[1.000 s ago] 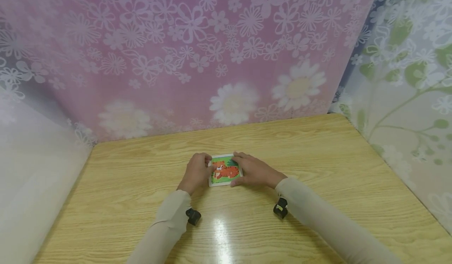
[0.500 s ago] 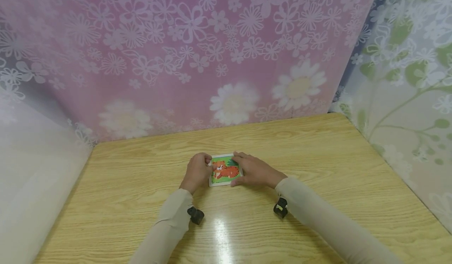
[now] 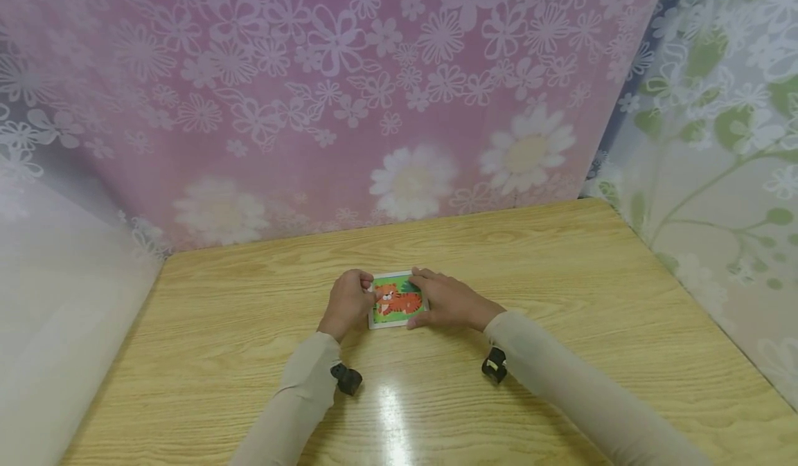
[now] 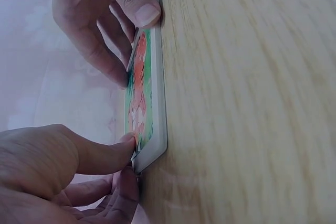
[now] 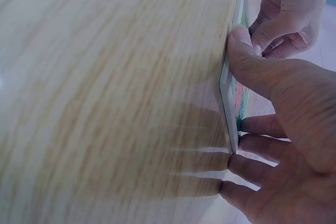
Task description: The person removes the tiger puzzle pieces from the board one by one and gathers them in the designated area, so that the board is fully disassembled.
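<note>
A small tiger picture board, orange and green inside a white raised border, lies on the wooden table. At its left edge is my left hand; the left wrist view shows the thumb on the picture surface and curled fingers against the outer side, pinching the edge. My right hand grips the right end. Its thumb presses on the near border, while its fingers reach over the right side and far corner. Part of the tiger's left side is covered by my left thumb.
The wood-grain table runs back to a pink flowered curtain. Pale hangings close off the left and right sides. Black wrist cameras sit on both sleeves, and light glares on the near tabletop.
Both hands keep their places on the board. My left wrist has shifted very slightly to the right; the board stays where it was.
</note>
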{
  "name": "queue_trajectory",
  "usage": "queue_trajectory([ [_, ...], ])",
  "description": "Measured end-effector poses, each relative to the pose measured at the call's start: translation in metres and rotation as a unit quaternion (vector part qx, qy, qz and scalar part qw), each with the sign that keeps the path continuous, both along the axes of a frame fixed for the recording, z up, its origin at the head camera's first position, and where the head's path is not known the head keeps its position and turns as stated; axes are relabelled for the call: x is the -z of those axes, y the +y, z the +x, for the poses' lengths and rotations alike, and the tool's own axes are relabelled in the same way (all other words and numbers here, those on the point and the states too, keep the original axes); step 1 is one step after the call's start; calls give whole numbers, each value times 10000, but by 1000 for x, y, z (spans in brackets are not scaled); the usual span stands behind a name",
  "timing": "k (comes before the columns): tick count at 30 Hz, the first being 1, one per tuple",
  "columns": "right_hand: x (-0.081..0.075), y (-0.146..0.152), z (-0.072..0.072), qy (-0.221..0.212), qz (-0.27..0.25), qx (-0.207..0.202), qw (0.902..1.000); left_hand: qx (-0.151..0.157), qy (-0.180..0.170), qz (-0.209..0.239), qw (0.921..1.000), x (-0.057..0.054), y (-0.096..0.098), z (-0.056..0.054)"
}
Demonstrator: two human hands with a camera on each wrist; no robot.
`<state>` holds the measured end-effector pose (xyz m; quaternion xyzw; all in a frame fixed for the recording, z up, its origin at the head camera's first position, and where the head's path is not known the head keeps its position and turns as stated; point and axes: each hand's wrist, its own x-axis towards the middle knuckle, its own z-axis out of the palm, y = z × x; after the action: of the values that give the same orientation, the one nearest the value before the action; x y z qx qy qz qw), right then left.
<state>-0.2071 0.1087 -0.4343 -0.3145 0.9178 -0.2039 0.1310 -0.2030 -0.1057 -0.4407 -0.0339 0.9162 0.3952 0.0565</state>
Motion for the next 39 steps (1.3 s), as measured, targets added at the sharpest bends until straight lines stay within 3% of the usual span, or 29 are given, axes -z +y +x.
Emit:
queue_trajectory([
  [16,1,0,-2,-20,71,16,10000,-20,7,48,10000,0,0,0],
  [25,3,0,-3,-28,61,33,10000,83,401,-197,9990,0,4,2],
  [31,2,0,-2,-68,22,44,10000,15,444,-366,9983,-1,7,5],
  [39,1,0,0,-18,5,73,10000,-282,263,38,9993,2,8,5],
])
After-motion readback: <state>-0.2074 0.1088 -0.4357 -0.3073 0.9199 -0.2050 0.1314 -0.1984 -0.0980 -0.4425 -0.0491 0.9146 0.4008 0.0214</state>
